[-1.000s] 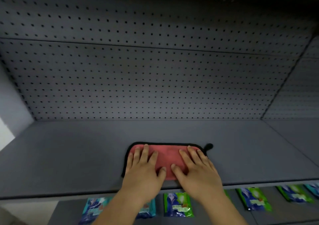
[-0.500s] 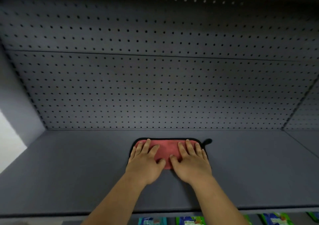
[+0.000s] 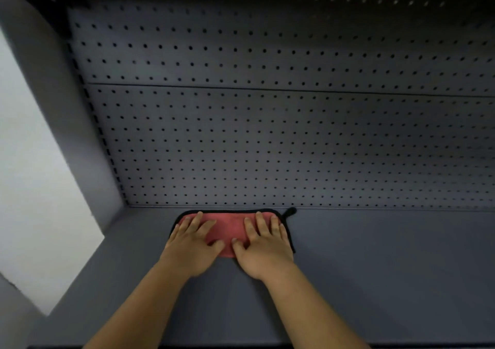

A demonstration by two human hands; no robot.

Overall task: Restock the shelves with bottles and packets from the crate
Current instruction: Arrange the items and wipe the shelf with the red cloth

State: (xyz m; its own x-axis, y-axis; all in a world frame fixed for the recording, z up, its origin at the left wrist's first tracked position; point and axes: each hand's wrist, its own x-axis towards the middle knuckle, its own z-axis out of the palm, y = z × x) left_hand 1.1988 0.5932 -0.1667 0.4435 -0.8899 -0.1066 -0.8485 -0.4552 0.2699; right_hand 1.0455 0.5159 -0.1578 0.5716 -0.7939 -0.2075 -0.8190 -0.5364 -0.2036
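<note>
From the head camera, two bare hands lie flat on a pink cloth with a black edge. The cloth sits on a grey shelf, right up against the back wall. That wall is a grey board full of little holes. A small black loop sticks out of the cloth's far right corner.

It looks like the person is wiping the shelf clean so it is ready for stock. No bottles, no packets and no crate show in this view, so I cannot tell where they are. Nothing from the crate is on this shelf yet.

The next move, I think, is to slide the cloth sideways along the back, or pull it toward the front. For that, both hands need to push down evenly so the cloth does not bunch up. After the wiping, the hands must leave the cloth and go get things from the crate.

The left hand rests on the left half of the cloth. Its fingers are straight and spread, and it grips nothing. The right hand presses the right half the same way, fingers straight. The two thumbs point at each other and nearly meet. Both arms reach straight forward, side by side.
</note>
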